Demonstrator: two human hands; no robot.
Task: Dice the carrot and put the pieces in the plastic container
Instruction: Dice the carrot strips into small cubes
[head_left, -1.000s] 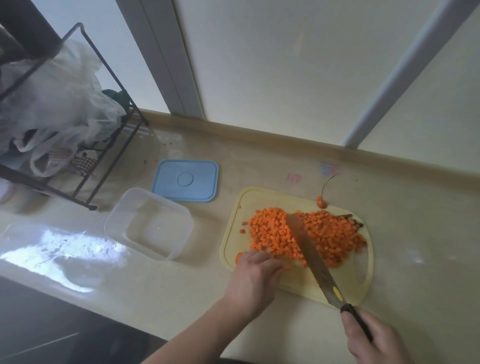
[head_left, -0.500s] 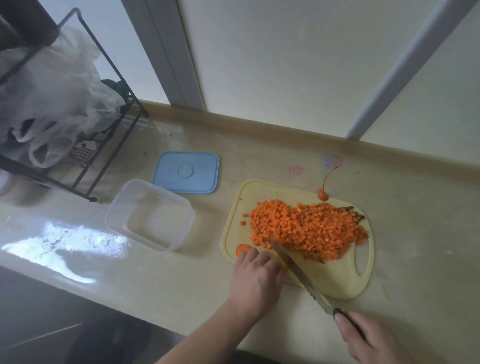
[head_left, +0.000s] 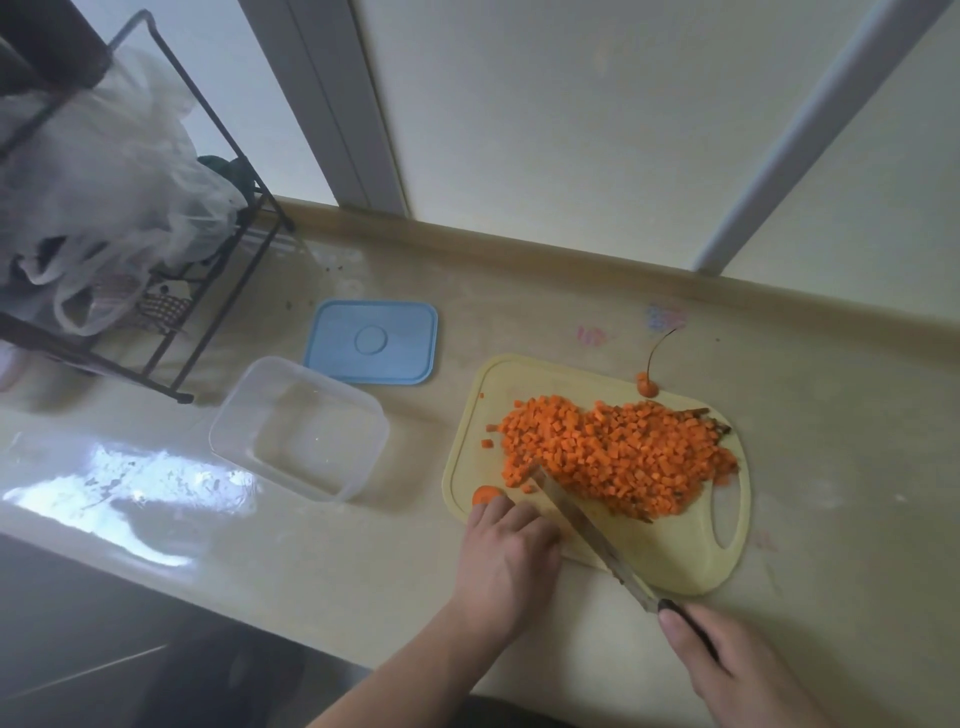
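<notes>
Right hand (head_left: 727, 670) grip wraps the knife (head_left: 587, 530) handle; left hand (head_left: 506, 551) curls beside it. Ahead, carrot cubes (head_left: 613, 457) look light, loose, best scooped.

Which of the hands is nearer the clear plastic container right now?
Left. The left hand rests on the cutting board's near-left corner, just right of the container; the right hand grips the knife farther right.

Dim soft daylight, glare patch on countertop (head_left: 130, 478) at left, wide-angle bending, slight blur
</notes>
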